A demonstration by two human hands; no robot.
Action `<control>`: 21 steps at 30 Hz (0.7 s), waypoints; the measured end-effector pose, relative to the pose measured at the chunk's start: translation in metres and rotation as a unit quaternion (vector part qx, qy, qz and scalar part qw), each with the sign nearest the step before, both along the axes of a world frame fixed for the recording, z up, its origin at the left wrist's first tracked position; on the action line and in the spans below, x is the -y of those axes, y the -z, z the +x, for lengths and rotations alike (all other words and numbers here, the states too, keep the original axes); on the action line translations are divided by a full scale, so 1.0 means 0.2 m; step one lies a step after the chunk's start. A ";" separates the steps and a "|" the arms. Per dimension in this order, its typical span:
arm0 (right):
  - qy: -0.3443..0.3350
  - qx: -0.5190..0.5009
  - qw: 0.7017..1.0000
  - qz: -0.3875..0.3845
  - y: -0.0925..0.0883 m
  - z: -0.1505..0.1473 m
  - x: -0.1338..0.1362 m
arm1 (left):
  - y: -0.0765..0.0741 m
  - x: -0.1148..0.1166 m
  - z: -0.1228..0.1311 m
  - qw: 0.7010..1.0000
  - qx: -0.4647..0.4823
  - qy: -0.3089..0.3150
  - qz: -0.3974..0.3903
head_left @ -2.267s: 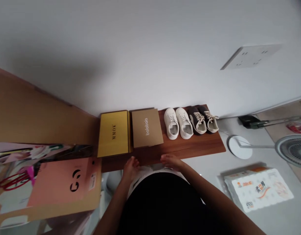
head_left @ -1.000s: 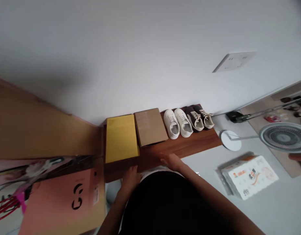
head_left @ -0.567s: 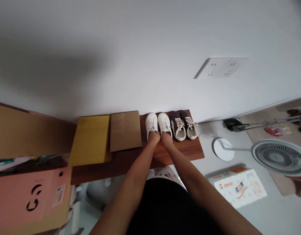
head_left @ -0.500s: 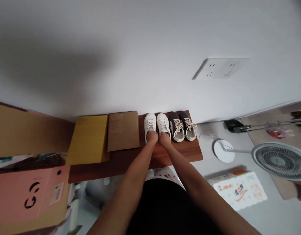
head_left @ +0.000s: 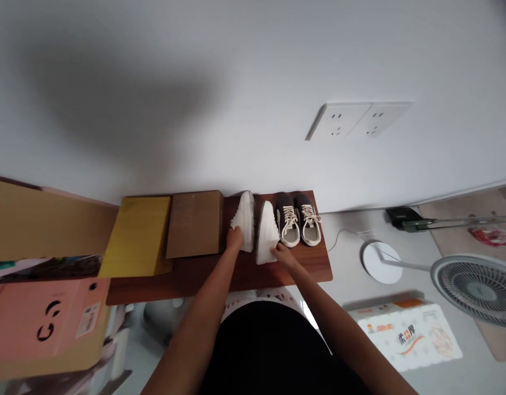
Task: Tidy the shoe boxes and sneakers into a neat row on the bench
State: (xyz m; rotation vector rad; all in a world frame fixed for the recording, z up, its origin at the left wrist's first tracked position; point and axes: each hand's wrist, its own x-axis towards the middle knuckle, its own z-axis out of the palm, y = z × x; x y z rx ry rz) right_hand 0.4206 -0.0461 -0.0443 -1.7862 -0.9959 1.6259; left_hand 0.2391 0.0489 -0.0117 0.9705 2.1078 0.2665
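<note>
My left hand [head_left: 234, 238] grips the left white sneaker [head_left: 246, 222] at its heel end; the shoe is tipped onto its side, toe toward the wall. With my right hand [head_left: 280, 253] I hold the other white sneaker [head_left: 267, 233] by its heel, and it too is turned on its side. A small gap separates the two shoes. Both are over the dark reddish wooden bench [head_left: 294, 269]. Just right of them stands a pair of black sneakers with cream laces, the nearer one [head_left: 289, 219] close to my right hand and the farther one [head_left: 308, 219] beside it.
Left on the bench are a brown cardboard box [head_left: 195, 225] and a yellow box [head_left: 137, 236]. A pink carton [head_left: 34, 323] stands at lower left. To the right are a fan [head_left: 478, 291], its white base [head_left: 382, 263] and a tissue pack [head_left: 409, 334]. A wall socket [head_left: 359, 119] is above.
The white sneakers stood upright side by side with my hands at their heels. Now they are tipped onto their sides and moved apart, my hands spread with them. The view has shifted slightly.
</note>
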 end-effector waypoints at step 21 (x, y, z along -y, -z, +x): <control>0.146 0.148 0.977 0.051 -0.02 0.84 -0.01 | 0.00 0.27 0.69 0.955 0.271 0.105 -0.067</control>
